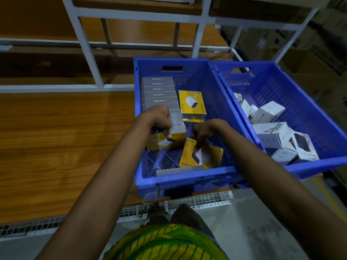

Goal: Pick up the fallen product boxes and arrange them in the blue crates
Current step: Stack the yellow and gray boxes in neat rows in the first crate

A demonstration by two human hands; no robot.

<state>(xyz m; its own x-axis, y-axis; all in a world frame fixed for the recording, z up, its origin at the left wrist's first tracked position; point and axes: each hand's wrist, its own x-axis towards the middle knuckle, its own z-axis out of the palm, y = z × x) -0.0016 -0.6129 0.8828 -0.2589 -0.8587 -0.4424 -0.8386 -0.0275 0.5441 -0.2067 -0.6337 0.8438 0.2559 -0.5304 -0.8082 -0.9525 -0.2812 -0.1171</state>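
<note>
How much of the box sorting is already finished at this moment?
Done: a neat row of boxes stands in the left crate. In hand: the left hand steadies the nearest box; the right hand grips a yellow box. Left: another yellow box and the right crate's jumbled white boxes.

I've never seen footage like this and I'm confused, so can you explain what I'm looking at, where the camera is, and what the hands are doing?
No machine here: a person wears a camera on the head, looking down at their own arms. Two blue crates sit on a wooden shelf. In the left crate, grey-topped boxes stand in a neat row. The left hand grips the nearest box of that row. The right hand has its fingers on a loose yellow box lying in the crate. Another yellow box lies farther back. The right crate holds a jumble of white boxes.
</note>
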